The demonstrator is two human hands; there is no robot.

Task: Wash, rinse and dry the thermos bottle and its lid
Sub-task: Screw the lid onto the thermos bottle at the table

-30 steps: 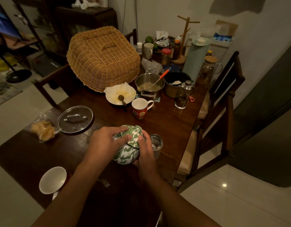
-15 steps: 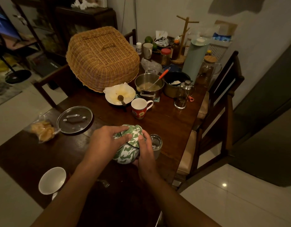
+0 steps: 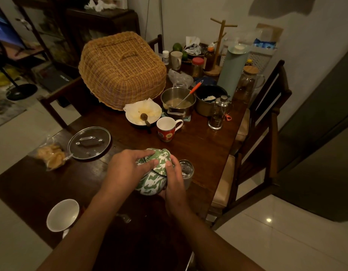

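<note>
Left hand (image 3: 124, 169) and right hand (image 3: 174, 184) both grip the green-and-white patterned pot (image 3: 152, 178), fingers curled round it, above the desk (image 3: 198, 153). Open steel thermos bottle (image 3: 186, 173) stands upright just beside the right hand.

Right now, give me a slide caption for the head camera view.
Both hands, left and right, grip a green-and-white patterned pot over a cluttered wooden table, beside a small steel cup.

Open steel thermos bottle (image 3: 186, 171) — upright, tabletop
</note>
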